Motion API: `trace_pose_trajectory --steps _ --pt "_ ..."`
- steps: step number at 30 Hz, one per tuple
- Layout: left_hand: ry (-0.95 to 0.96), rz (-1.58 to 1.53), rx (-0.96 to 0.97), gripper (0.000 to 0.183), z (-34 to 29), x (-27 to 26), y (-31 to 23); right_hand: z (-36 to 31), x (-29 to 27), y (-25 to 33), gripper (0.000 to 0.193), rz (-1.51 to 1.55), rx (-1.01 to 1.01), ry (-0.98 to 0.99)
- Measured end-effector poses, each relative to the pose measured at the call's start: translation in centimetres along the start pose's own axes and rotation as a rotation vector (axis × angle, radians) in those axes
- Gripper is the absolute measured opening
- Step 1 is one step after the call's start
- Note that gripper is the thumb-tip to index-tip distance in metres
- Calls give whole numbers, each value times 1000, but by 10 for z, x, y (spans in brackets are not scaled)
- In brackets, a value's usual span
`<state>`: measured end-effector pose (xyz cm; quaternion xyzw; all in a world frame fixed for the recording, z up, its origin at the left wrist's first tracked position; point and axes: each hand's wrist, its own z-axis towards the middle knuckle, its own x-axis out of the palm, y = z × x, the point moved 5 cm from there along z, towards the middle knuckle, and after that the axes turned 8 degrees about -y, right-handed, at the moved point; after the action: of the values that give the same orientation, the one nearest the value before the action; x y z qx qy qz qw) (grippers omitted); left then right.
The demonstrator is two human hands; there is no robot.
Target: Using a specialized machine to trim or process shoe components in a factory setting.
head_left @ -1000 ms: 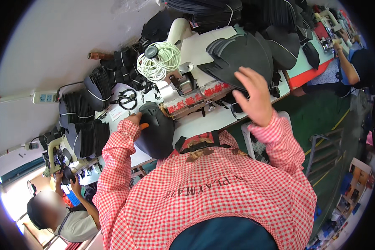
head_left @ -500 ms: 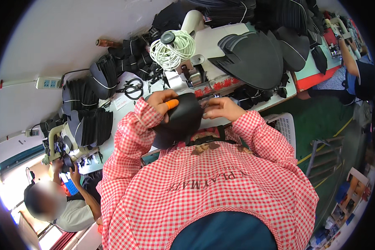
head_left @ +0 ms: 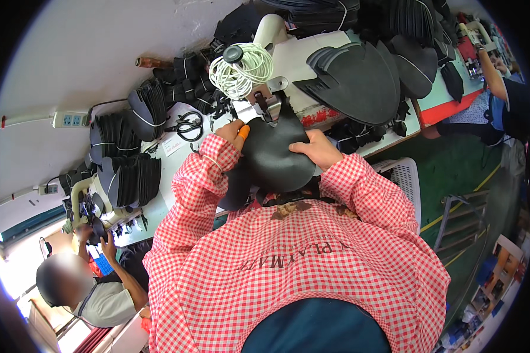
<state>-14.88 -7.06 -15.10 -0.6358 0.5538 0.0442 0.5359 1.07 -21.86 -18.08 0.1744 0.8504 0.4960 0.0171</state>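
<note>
A smooth, curved black leather-like piece (head_left: 277,156) is spread between my hands, its narrow far end reaching up to the metal parts of a sewing machine (head_left: 264,107). My left hand (head_left: 235,133), with an orange finger cover, is closed on the piece's left edge. My right hand (head_left: 322,150) grips its right edge, thumb on top and the other fingers hidden underneath. Another dark piece (head_left: 234,187) hangs below my left wrist. A coil of pale cord (head_left: 241,72) sits on the machine, and black-handled scissors (head_left: 188,125) lie to its left.
Flat black pieces (head_left: 359,85) are stacked right of the machine. Tied black bundles (head_left: 123,176) line the left side. A white plastic basket (head_left: 405,182) stands by my right arm. Co-workers (head_left: 109,294) are at the lower left and far right.
The black piece has opened out flatter, and its narrow end now reaches the machine. My right hand has taken hold of its right edge; my left hand has moved slightly up.
</note>
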Motion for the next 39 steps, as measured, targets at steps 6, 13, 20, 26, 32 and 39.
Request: trace_pose_trajectory --steps 6,13,20,26,32,39 --pt "-73 -336 232 27 -20 -2 -14 -46 -9 9 24 -129 144 9" --pt "163 -280 -71 27 39 -27 7 -35 5 21 32 -333 -412 -127" --pt "195 984 5 50 -32 -41 64 -113 -85 153 50 -1018 -1010 -896" --pt "-159 806 134 29 -53 -61 92 -81 -42 122 48 -851 -1086 -618" --pt "600 -125 651 14 -71 -25 -65 -35 4 31 78 -290 -414 332" --pt "76 -59 -169 29 -6 2 -13 -6 -6 11 26 27 27 42"
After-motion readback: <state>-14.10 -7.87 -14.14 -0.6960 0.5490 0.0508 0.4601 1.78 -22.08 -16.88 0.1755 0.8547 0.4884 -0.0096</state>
